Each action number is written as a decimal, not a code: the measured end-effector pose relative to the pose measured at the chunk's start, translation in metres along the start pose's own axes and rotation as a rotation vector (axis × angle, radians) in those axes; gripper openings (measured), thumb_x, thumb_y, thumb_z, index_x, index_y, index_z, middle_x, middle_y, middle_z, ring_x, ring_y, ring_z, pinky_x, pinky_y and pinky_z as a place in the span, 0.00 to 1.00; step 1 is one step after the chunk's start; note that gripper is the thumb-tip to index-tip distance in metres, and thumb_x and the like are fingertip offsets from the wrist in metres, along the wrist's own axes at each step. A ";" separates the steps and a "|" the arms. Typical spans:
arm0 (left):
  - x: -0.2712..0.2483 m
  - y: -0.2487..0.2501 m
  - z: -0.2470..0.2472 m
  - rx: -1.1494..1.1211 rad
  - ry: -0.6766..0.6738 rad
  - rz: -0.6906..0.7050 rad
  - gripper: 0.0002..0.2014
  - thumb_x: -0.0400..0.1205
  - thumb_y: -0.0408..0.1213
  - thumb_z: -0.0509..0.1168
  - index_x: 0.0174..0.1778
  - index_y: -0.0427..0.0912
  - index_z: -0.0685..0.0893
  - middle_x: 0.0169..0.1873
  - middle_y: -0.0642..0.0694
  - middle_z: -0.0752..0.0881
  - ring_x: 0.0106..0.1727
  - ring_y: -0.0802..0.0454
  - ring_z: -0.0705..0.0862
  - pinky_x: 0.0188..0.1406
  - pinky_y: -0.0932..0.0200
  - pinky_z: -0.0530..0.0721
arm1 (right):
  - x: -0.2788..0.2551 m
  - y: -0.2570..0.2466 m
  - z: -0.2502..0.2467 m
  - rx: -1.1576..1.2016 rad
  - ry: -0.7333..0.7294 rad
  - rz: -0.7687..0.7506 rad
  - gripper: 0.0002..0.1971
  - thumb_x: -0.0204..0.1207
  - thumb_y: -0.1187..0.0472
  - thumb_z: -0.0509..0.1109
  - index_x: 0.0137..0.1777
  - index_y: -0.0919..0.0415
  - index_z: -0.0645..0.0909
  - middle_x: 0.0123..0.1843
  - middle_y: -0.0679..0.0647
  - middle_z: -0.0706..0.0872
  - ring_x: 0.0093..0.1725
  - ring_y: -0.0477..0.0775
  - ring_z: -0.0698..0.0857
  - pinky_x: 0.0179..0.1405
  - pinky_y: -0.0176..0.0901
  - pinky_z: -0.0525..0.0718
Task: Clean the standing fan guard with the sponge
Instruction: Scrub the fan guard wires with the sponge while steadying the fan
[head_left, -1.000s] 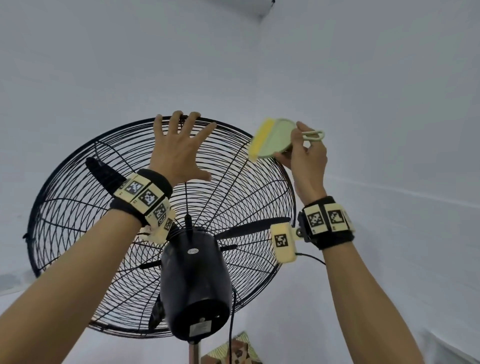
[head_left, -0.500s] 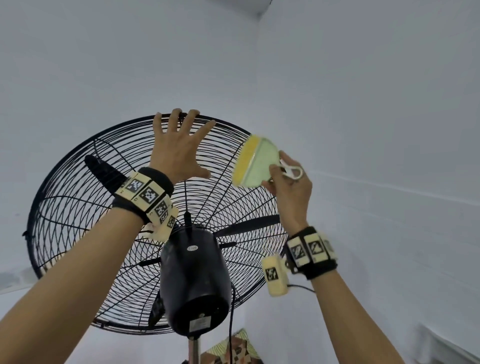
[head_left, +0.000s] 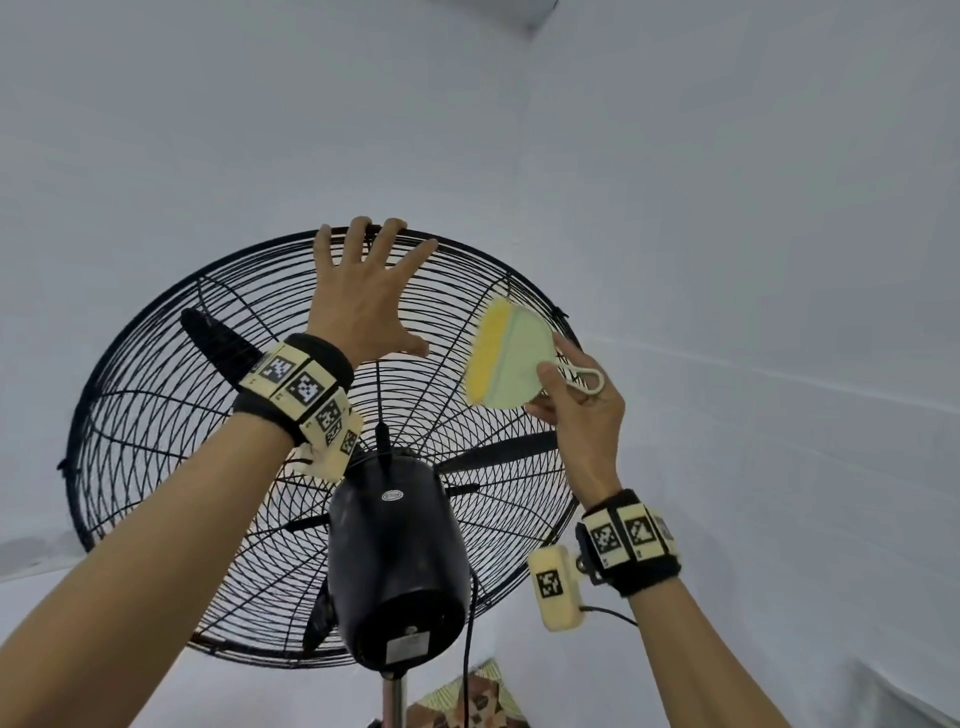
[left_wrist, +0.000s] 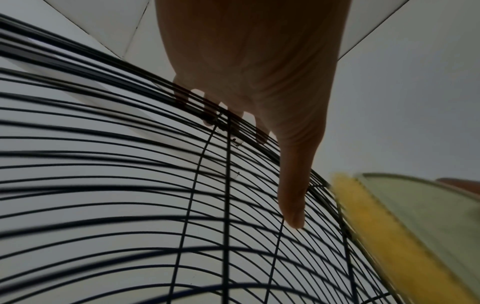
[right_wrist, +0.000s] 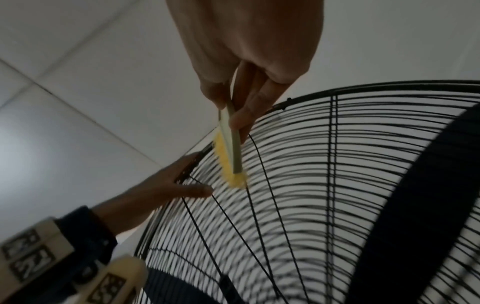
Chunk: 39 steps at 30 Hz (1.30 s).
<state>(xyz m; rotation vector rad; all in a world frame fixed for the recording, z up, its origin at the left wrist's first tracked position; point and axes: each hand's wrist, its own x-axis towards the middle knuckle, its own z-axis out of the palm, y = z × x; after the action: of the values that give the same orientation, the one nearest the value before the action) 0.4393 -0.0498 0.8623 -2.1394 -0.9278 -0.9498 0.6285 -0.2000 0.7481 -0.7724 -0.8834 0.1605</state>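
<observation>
The black wire fan guard (head_left: 156, 415) fills the middle of the head view, seen from behind. My left hand (head_left: 363, 301) lies spread against its top, fingertips at the rim; the left wrist view shows those fingertips (left_wrist: 207, 121) over the rim wires. My right hand (head_left: 582, 415) pinches a pale green sponge (head_left: 511, 364) with a yellow scrub edge and a white loop. The yellow edge touches the guard's upper right wires. In the right wrist view the sponge (right_wrist: 230, 156) sits edge-on against the guard (right_wrist: 311, 185), just above my left hand's thumb (right_wrist: 197, 190).
The black motor housing (head_left: 395, 561) juts toward me at the guard's centre, on a metal pole (head_left: 393, 696) with a black cord (head_left: 467, 649) hanging beside it. Dark blades (head_left: 218, 338) stand still behind the wires. White walls meet in a corner behind the fan.
My right hand has carried the sponge down and leftward from beside the upper right rim onto the guard's wires. The left hand has stayed at the top rim.
</observation>
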 end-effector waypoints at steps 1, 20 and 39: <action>0.000 0.000 0.000 -0.002 0.003 0.001 0.63 0.62 0.73 0.80 0.91 0.62 0.56 0.90 0.46 0.57 0.90 0.34 0.52 0.86 0.22 0.47 | 0.005 -0.004 0.000 0.057 0.026 -0.023 0.18 0.82 0.64 0.77 0.70 0.48 0.87 0.61 0.52 0.93 0.54 0.58 0.93 0.43 0.47 0.94; -0.002 0.004 -0.004 0.011 -0.009 -0.009 0.63 0.62 0.71 0.81 0.91 0.61 0.57 0.90 0.44 0.57 0.90 0.33 0.52 0.85 0.21 0.48 | -0.036 0.044 0.000 -0.104 0.012 0.021 0.17 0.82 0.60 0.78 0.66 0.40 0.88 0.60 0.50 0.92 0.47 0.60 0.94 0.37 0.50 0.94; -0.003 0.004 -0.003 0.007 0.006 -0.012 0.63 0.62 0.70 0.82 0.90 0.60 0.58 0.89 0.44 0.58 0.90 0.32 0.53 0.85 0.22 0.48 | -0.039 0.037 0.000 -0.133 0.034 -0.019 0.16 0.82 0.61 0.77 0.69 0.49 0.87 0.58 0.43 0.92 0.42 0.48 0.92 0.33 0.47 0.93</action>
<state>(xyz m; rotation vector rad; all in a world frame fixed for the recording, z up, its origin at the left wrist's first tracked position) 0.4393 -0.0554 0.8607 -2.1264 -0.9404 -0.9561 0.6100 -0.1898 0.6991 -0.8875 -0.8753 0.0722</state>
